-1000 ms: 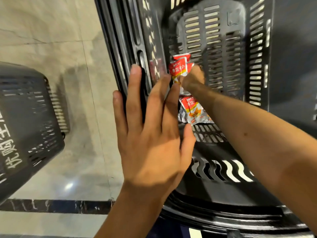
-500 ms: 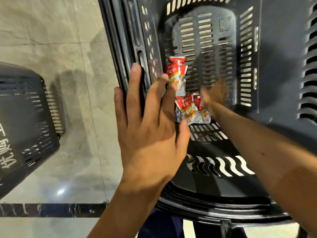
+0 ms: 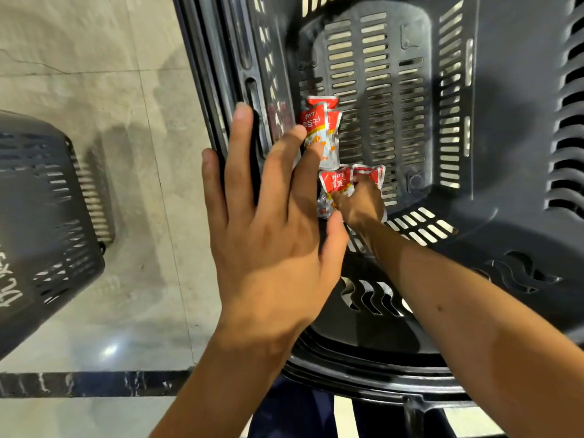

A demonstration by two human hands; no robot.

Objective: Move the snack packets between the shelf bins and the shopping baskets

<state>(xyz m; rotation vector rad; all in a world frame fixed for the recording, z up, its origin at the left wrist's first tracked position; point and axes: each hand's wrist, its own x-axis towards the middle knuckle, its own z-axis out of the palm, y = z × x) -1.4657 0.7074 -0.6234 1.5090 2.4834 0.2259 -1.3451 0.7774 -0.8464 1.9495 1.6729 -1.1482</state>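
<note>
A large dark plastic shopping basket (image 3: 493, 159) fills the right of the head view. On its slotted bottom lie several red-and-white snack packets: an upper pair (image 3: 328, 134) and a lower pair (image 3: 336, 184). My right hand (image 3: 360, 207) reaches deep into the basket, its fingers curled over the lower pair and hiding part of them. With straight fingers, my left hand (image 3: 268, 235) lies flat against the basket's left rim, and its fingertips cover the edge of the upper pair.
A second dark basket (image 3: 41, 216) with white lettering stands on the tiled floor (image 3: 132, 279) at the left. A dark marble strip (image 3: 79, 382) crosses the floor near the bottom edge. Dark trouser legs show under the big basket.
My right hand left the upper packets, swung right, then came down onto the lower pair. My left hand stayed on the rim.
</note>
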